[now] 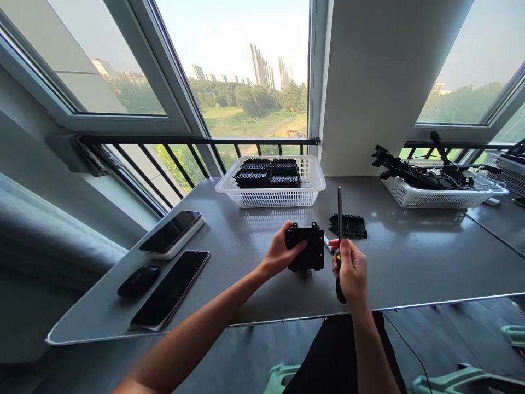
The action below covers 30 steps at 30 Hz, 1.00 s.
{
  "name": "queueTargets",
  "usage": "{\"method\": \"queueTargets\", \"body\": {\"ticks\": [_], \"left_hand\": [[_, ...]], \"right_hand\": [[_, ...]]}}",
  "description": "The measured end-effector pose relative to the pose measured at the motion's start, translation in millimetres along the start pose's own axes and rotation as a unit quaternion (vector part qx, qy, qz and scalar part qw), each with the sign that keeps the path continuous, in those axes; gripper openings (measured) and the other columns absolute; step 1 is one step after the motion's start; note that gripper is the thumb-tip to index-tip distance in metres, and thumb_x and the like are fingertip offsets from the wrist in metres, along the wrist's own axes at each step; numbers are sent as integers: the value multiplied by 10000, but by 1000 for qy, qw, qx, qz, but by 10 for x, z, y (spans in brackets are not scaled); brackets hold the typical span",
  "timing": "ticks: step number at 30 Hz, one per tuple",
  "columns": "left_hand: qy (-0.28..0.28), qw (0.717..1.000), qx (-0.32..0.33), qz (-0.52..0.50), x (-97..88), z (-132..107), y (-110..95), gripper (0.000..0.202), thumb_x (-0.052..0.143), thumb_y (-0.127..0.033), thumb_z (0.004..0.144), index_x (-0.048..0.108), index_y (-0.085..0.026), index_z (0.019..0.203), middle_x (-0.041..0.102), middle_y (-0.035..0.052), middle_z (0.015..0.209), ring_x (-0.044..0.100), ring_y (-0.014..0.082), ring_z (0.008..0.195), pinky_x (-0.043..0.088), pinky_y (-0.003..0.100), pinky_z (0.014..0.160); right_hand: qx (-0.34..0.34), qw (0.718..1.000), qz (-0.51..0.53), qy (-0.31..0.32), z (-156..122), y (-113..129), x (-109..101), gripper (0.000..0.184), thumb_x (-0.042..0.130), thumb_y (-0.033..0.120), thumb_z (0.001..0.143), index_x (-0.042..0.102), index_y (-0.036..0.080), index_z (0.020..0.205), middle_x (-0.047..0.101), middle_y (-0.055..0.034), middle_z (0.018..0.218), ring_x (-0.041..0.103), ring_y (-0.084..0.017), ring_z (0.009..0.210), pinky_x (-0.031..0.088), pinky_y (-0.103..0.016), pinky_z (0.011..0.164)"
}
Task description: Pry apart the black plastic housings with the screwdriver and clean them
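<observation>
My left hand (283, 254) grips a black square plastic part (310, 256) by its left side, thumb lying across its face. Small tabs stick up from the part's top edge, and it is held a little above the table. In my right hand (353, 268) is a file (339, 210), its long flat grey blade pointing up and its black handle with a yellow band in my closed fingers. The blade stands apart from the part, to its right. Behind my right hand a black ribbed plastic piece (353, 226) lies on the table. A small white object (328, 244) is partly hidden between my hands.
A white basket (270, 198) with several black ribbed pieces stands by the window. Another white basket (435, 198) at the right holds black parts and cables. Two phones (172, 287) and a black mouse (138, 281) are on the grey table's (430, 262) left end.
</observation>
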State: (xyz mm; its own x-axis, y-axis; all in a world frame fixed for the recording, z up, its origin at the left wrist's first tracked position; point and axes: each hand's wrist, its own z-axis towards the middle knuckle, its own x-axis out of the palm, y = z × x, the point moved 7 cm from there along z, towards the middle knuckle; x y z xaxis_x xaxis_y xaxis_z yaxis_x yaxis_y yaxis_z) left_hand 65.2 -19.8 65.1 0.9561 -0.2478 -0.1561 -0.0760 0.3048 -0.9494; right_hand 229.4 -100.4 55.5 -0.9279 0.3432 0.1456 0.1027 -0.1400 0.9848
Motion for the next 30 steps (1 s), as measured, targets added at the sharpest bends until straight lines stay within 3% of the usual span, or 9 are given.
{"method": "queueTargets", "body": {"ticks": [3, 7, 13, 19, 25, 30], "left_hand": [[-25, 999, 20, 33, -46, -2, -39, 301, 694, -282, 709, 440, -202, 848, 480, -65, 690, 472, 92, 614, 416, 205, 584], [-30, 998, 26, 40, -31, -18, -72, 296, 690, -280, 700, 455, -201, 861, 517, -58, 685, 497, 98, 599, 433, 211, 568], [-52, 997, 33, 47, -50, -33, -109, 299, 693, -274, 698, 457, -199, 866, 534, -58, 674, 504, 101, 598, 440, 217, 575], [-89, 993, 34, 76, -141, -7, -91, 288, 676, -293, 712, 437, -211, 851, 489, -69, 661, 470, 98, 585, 411, 218, 570], [-66, 996, 25, 59, -88, -27, -75, 302, 698, -305, 696, 470, -210, 871, 537, -57, 667, 506, 111, 586, 420, 223, 570], [-92, 995, 16, 44, -138, -17, -61, 312, 707, -320, 689, 479, -214, 873, 540, -58, 663, 513, 117, 594, 423, 231, 595]], "right_hand": [[8, 998, -28, 62, -66, 6, 111, 443, 475, 593, 889, 563, 182, 750, 499, 24, 599, 392, -79, 454, 295, -199, 392], [-16, 981, -154, 113, -137, -43, 287, 434, 481, 553, 898, 565, 184, 684, 502, 19, 551, 442, -102, 478, 309, -222, 453], [-77, 954, -281, 65, -141, 19, 335, 428, 442, 482, 922, 527, 190, 621, 501, 18, 526, 419, -115, 500, 269, -243, 496], [-65, 958, -277, 26, -86, 42, 188, 416, 423, 484, 918, 532, 196, 638, 498, 18, 524, 411, -125, 495, 287, -244, 503], [-68, 958, -259, 99, -109, -31, 324, 442, 431, 528, 909, 554, 201, 638, 495, 13, 514, 422, -128, 479, 274, -251, 489], [-77, 960, -266, 38, -73, 24, 193, 443, 431, 530, 910, 581, 197, 659, 512, -1, 523, 413, -135, 483, 277, -254, 490]]}}
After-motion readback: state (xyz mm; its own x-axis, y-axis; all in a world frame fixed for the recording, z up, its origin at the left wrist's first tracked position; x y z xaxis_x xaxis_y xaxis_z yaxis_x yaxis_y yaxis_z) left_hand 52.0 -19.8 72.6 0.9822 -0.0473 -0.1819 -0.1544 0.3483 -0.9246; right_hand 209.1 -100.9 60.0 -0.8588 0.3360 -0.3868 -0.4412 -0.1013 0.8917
